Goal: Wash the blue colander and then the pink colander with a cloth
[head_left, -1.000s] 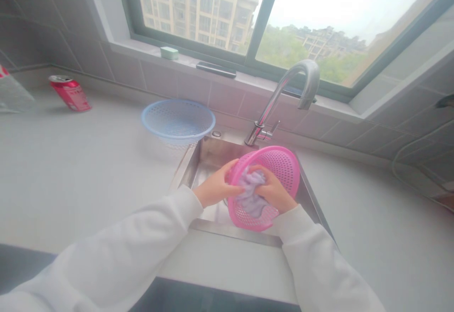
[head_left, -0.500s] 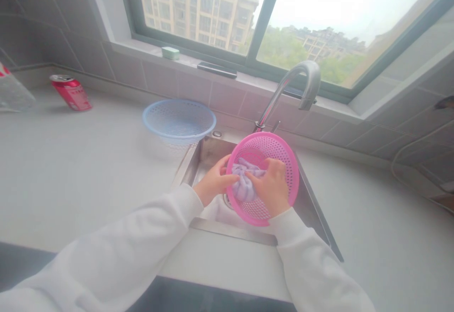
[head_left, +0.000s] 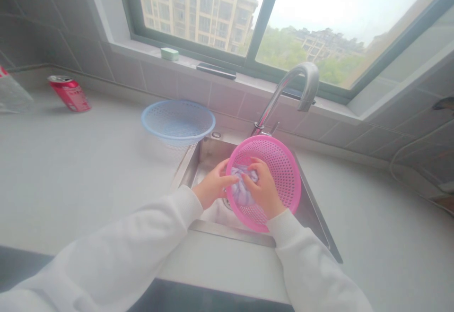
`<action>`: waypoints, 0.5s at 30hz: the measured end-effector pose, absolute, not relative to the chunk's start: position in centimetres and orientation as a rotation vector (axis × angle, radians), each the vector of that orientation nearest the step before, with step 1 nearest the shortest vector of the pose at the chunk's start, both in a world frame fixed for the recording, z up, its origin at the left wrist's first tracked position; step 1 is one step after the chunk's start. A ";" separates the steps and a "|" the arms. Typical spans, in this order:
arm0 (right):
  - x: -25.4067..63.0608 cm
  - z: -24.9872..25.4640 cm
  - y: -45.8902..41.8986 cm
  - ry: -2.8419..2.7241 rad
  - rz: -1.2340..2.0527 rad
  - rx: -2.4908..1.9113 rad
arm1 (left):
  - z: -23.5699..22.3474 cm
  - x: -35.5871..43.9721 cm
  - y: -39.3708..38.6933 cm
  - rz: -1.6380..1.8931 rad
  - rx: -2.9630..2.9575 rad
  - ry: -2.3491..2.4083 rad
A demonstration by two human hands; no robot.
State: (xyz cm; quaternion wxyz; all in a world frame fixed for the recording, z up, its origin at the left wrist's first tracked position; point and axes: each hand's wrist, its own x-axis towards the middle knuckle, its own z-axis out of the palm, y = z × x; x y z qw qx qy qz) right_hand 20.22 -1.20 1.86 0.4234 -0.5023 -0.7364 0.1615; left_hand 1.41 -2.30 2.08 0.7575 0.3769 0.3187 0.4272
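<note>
Pressing what seems a cloth (head_left: 240, 190) under right fingers (head_left: 253, 171).

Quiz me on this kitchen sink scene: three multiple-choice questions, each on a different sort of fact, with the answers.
1. Where is the blue basket?
A) On the windowsill
B) On the counter beside the sink
C) Inside the sink

2. What colour is the basket over the sink, where the left hand and right hand press a lavender cloth?
A) Green
B) Yellow
C) Pink

3. What state is the red drink can in?
A) Standing upright
B) Lying on its side
C) Crushed flat

Answers:
1. B, because it sits on the counter at the sink's back corner.
2. C, because its mesh shows bright pink.
3. B, because its long side rests on the counter.
</note>
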 end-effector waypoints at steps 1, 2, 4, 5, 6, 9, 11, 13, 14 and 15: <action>20.3 1.5 -1.0 -1.859 0.346 -1.316 | 2.1 1.5 -2.3 0.918 0.819 0.712; 20.5 1.2 -0.8 -1.858 0.290 -1.384 | 2.1 1.5 -2.4 0.907 0.814 0.730; 20.8 0.9 -0.5 -1.824 0.195 -1.529 | 2.2 1.6 -2.5 0.885 0.789 0.766; 21.0 0.8 -0.4 -1.810 0.166 -1.589 | 2.3 1.6 -2.6 0.873 0.771 0.787; 21.2 1.0 -0.4 -1.798 0.145 -1.630 | 2.3 1.5 -2.6 0.865 0.751 0.809; 21.7 2.5 -0.7 -1.766 0.060 -1.696 | 2.2 1.4 -2.6 0.864 0.680 0.867; 21.8 4.0 -1.1 -1.746 0.023 -1.821 | 2.1 1.3 -2.4 0.886 0.632 0.904; 21.8 5.2 -1.7 -1.806 0.107 -2.021 | 2.0 1.2 -2.3 0.919 0.593 0.930; 21.8 5.5 -2.0 -1.869 0.187 -2.092 | 1.9 1.2 -2.2 0.942 0.584 0.932; 21.7 5.5 -2.3 -1.939 0.277 -2.114 | 1.9 1.2 -2.2 0.964 0.585 0.924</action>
